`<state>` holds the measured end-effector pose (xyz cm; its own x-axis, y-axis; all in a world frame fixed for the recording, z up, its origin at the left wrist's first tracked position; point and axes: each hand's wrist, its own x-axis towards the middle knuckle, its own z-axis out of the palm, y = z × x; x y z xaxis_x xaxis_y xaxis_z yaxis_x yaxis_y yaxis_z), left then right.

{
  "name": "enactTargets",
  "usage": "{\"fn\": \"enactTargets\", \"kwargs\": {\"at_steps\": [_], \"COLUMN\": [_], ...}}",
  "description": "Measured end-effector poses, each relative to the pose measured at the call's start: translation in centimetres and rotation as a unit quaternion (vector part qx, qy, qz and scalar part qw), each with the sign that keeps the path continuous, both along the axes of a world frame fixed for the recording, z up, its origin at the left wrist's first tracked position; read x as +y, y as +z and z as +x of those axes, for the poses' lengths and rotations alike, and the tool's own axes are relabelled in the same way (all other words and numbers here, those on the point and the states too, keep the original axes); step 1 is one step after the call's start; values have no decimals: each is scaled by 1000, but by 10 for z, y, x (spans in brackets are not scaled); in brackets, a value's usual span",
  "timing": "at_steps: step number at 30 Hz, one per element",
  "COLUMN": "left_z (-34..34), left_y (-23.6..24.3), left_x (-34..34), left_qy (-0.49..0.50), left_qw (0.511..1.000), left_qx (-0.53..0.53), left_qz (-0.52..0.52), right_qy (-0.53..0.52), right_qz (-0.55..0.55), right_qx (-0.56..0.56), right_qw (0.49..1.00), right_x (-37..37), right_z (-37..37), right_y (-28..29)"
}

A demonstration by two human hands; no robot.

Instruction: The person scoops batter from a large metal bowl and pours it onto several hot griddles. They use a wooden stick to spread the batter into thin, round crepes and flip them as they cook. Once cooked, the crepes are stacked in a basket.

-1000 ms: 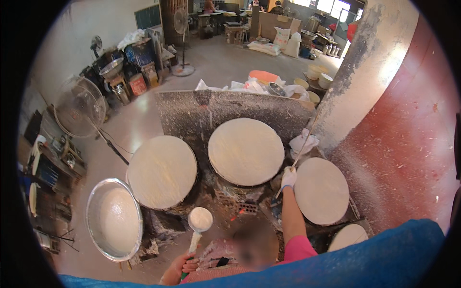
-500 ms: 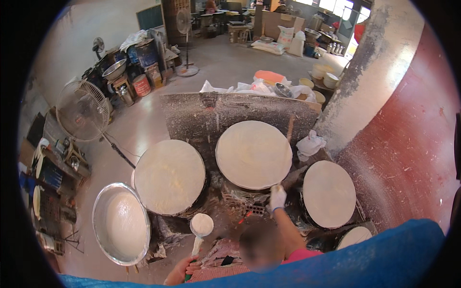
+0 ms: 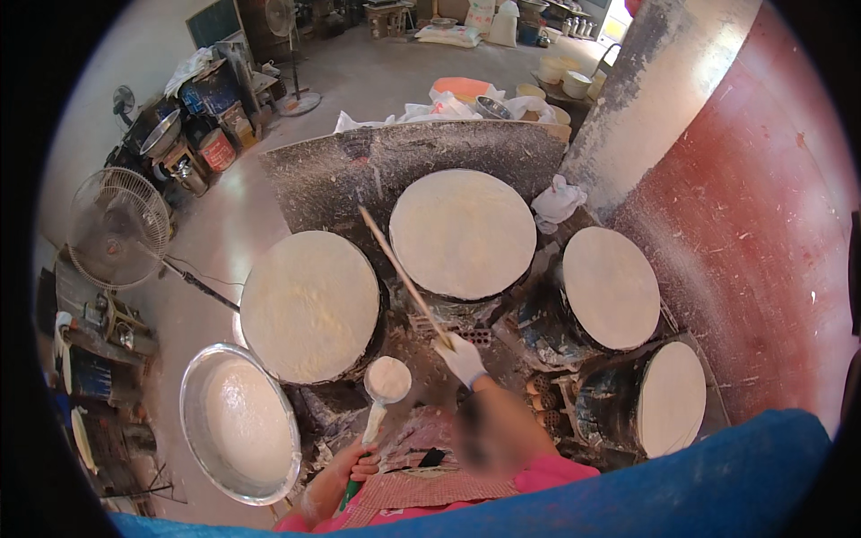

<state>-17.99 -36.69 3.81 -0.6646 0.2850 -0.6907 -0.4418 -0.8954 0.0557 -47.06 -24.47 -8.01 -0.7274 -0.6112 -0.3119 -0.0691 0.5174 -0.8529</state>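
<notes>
My right hand [image 3: 461, 357], in a white glove, grips a long thin wooden stick [image 3: 404, 272] slanting up-left between two griddles. My left hand [image 3: 356, 468] holds a ladle [image 3: 387, 378] by its wrapped, green-ended handle; pale batter fills the cup. Four round griddles, each topped with a pale smooth layer, surround my hands: one on the left [image 3: 308, 305], one in the middle [image 3: 462, 233], one at the right [image 3: 610, 287] and one at lower right [image 3: 672, 399]. A steel basin [image 3: 238, 423] of white batter stands at lower left.
A speckled board [image 3: 318, 179] rises behind the griddles, with bags and bowls beyond it. A pedestal fan [image 3: 117, 229] stands left. A pillar [image 3: 637, 99] and red wall [image 3: 735, 242] border the right. A white cloth bundle [image 3: 556, 204] sits beside the middle griddle.
My right hand has moved left from beside the right griddle, and the stick now slants up-left. The view has shifted, showing more of the lower-right griddle. My left hand still holds the ladle.
</notes>
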Motion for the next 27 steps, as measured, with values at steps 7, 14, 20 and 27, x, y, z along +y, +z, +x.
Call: {"fn": "enactTargets", "kwargs": {"at_steps": [7,14,20,27], "left_z": [-16,-23,-39,-59], "left_y": [-11,-28,-25,-33], "left_x": [2,44,80,77], "left_qy": [-67,-63,-77,-175], "left_qw": [996,990,974,972], "left_qx": [-26,-20,-75,-92], "left_qz": [54,128,198,129], "right_qy": [-240,-166,-82,-284], "right_qz": [37,179,195,174], "right_qx": [121,380,339,121], "right_qw": [963,892,917,935], "right_x": [149,180,234,321], "right_z": [55,61,74,156], "right_y": [-14,9,19,-9]}}
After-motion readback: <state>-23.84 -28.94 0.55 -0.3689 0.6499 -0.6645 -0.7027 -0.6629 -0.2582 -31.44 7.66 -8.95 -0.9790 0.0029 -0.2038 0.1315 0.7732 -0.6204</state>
